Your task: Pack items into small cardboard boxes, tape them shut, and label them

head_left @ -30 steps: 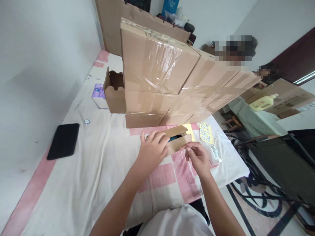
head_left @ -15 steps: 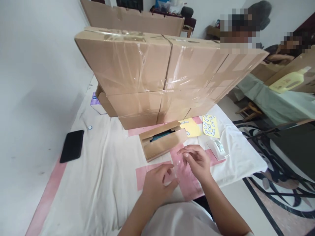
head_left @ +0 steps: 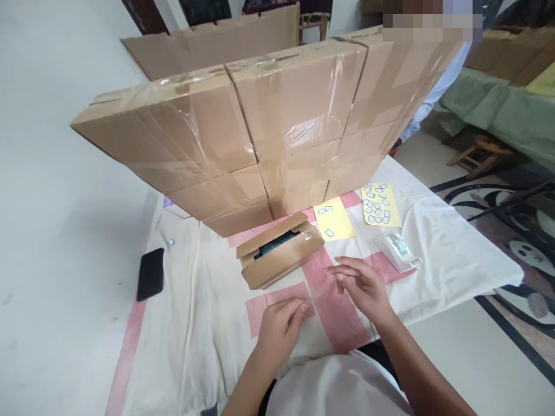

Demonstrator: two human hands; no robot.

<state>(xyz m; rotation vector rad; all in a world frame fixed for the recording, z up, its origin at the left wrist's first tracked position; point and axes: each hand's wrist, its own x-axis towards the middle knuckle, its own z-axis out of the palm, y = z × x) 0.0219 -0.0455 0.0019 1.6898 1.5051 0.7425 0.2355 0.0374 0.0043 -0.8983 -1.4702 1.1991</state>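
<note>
My left hand [head_left: 281, 328] is closed, thumb pressed to the fingertips, over a pink patch of the tablecloth; whatever it pinches is too small to make out. To its right, my right hand [head_left: 363, 286] has its thumb against bent fingers and the index finger stretched; what lies between them, if anything, cannot be made out. Just beyond both hands is a small brown cardboard box [head_left: 281, 263], its flaps partly apart. A dark teal thing [head_left: 277, 244] shows through the gap. A shiny bit of clear tape [head_left: 309, 235] sits on the box's right end.
Right of my right hand stands a white tape dispenser [head_left: 396, 253]. Two yellow sheets [head_left: 340, 222] with small blue-edged labels lie behind. A tall taped cardboard wall [head_left: 299, 127] rises at the back. A black phone [head_left: 150, 274] lies left, near a single small label [head_left: 171, 242].
The camera view has tilted down and turned. My left fingers have closed together, and my hands have drawn slightly apart. A person's light-blue sleeve now shows beyond the cardboard wall.
</note>
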